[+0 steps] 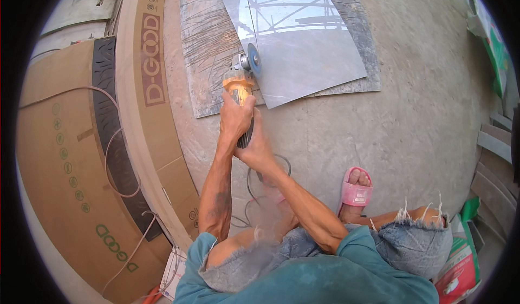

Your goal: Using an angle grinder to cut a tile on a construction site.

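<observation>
Both my hands grip an orange angle grinder (239,85) in the middle of the view. My left hand (234,116) wraps the front of its body; my right hand (254,148) holds the dark rear handle just behind. The grinder's disc (253,60) meets the left edge of a glossy grey tile (309,49). That tile lies on a scratched grey board (208,44) on the concrete floor (411,103). Pale dust hangs over my knees. The grinder's cable (250,187) loops on the floor under my arms.
Flat cardboard boxes (65,163) lie stacked at the left with a thin cord (116,141) across them. My foot in a pink sandal (355,191) rests on the floor at the right. Tile offcuts (495,141) and a green-and-red bag (460,266) sit at the right edge.
</observation>
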